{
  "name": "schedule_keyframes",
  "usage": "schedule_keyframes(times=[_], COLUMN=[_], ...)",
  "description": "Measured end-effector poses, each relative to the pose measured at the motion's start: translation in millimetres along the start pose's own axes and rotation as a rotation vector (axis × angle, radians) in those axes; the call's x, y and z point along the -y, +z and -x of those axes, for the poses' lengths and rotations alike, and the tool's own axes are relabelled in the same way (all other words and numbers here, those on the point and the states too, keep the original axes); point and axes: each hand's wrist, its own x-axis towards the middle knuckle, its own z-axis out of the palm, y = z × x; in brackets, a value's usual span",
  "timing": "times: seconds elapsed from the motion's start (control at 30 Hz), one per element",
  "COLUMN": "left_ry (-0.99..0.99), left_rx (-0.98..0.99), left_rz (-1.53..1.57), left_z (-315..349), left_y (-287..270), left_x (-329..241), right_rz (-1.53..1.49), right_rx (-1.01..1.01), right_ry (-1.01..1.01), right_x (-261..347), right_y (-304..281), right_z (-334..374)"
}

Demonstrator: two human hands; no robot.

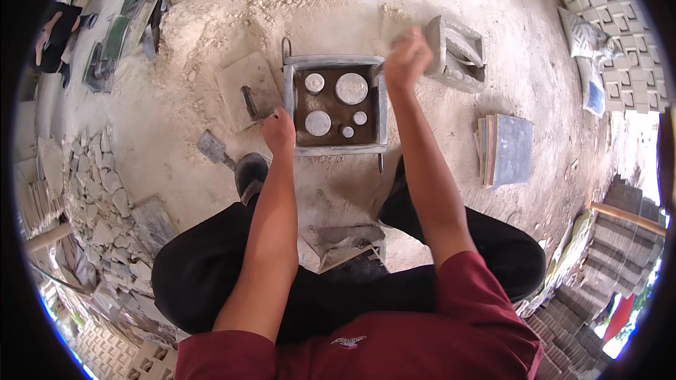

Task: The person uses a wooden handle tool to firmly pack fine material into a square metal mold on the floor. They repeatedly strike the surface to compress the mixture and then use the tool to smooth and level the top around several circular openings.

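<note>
A grey rectangular mould frame [337, 150] lies on the ground before me. Inside it is dark, damp-looking fill, with several round pale discs of different sizes set in it, the largest disc [351, 89] at the upper right. My left hand [280, 131] is closed in a fist against the frame's left wall; whatever is inside its fingers is hidden. Raised by the frame's upper right corner, my right hand [408, 60] looks curled but is smeared by motion. Just left of my left hand, a flat square board [236, 84] lies with a dark handle-like piece [250, 103] on it.
A grey block-shaped box with openings [458, 56] stands right of my right hand. Flat slabs [511, 149] lean together at the right. A small trowel [213, 148] rests near my left foot. Broken stones [102, 190] are heaped at left; another person [60, 36] is far left.
</note>
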Motion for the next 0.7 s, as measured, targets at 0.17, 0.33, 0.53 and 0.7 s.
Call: schedule_keyframes(times=[0.17,0.33,0.53,0.7], left_ry=[-0.003,0.067,0.055,0.064], left_rx=[-0.023,-0.023,-0.027,-0.037], left_rz=[0.016,0.022,0.024,0.022], left_z=[-3.3,-1.7,3.5,-6.3], left_y=[-3.4,8.2,8.2,-1.0], left_x=[7.7,3.8,-2.7,10.4], right_rz=[-0.105,0.060,-0.060,-0.151], right_rx=[-0.130,0.046,0.009,-0.108], right_ry=[0.140,0.273,0.306,0.370], right_x=[18.3,9.4,17.4,37.1], right_y=[-7.9,-21.3,-30.1,-32.4], right_z=[5.9,4.6,18.4,20.8])
